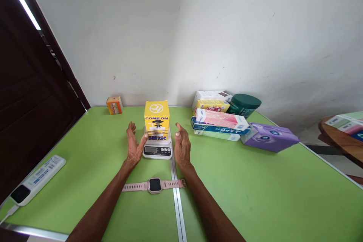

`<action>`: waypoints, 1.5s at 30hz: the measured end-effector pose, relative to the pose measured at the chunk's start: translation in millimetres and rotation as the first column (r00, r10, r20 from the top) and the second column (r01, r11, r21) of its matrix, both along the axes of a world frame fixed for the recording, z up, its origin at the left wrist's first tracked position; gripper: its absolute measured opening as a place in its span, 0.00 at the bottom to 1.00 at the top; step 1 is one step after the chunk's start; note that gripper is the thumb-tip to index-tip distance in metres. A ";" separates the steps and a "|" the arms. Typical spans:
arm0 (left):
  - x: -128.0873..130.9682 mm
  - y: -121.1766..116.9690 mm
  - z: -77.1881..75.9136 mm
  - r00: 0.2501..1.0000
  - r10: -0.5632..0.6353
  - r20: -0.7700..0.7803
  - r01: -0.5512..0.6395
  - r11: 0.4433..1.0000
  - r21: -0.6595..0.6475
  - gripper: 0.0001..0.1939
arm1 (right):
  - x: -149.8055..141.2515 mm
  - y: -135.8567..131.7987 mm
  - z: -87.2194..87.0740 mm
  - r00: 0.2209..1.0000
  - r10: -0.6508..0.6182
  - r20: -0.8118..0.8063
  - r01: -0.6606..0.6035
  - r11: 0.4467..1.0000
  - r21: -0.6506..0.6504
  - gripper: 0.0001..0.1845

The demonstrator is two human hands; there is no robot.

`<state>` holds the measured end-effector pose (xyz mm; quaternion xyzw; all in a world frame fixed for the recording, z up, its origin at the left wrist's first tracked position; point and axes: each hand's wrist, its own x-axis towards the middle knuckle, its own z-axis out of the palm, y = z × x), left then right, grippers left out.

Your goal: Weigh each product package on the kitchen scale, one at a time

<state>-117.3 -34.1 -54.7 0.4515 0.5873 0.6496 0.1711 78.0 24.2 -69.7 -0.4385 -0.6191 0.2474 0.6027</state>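
A yellow box (157, 115) marked "COME ON" stands on a small white kitchen scale (158, 152) near the table's middle. My left hand (134, 143) is just left of the scale, fingers apart, its thumb close to the box's lower corner; whether it touches I cannot tell. To the right of the scale, my right hand (183, 145) is held upright with fingers stretched out, apart from the box. Neither hand holds anything. A pink-strapped smartwatch (154, 185) lies flat between my forearms, in front of the scale. The scale's display shows no readable number.
At the back left sits a small orange box (114, 105). Several cartons, including a pink one (221, 119), are piled at the back right beside a green tub (244, 104) and a purple pack (269, 136). A white device (38, 179) with a cable lies at the left edge.
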 end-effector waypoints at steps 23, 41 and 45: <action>32.9 42.9 77.9 0.960 0.254 -0.120 -0.237 0.961 0.142 0.56 | -50.7 -22.2 57.5 0.915 0.378 -0.142 -0.386 0.922 -0.029 0.42; -95.7 146.8 33.2 0.915 0.373 -0.156 -0.379 0.925 -0.009 0.56 | -34.1 -0.8 45.7 0.955 0.293 0.049 -0.292 0.956 -0.031 0.29; -103.6 152.0 33.7 0.894 0.396 -0.212 -0.419 0.904 -0.079 0.51 | -47.2 17.2 59.9 0.934 0.355 0.045 -0.352 0.934 -0.062 0.33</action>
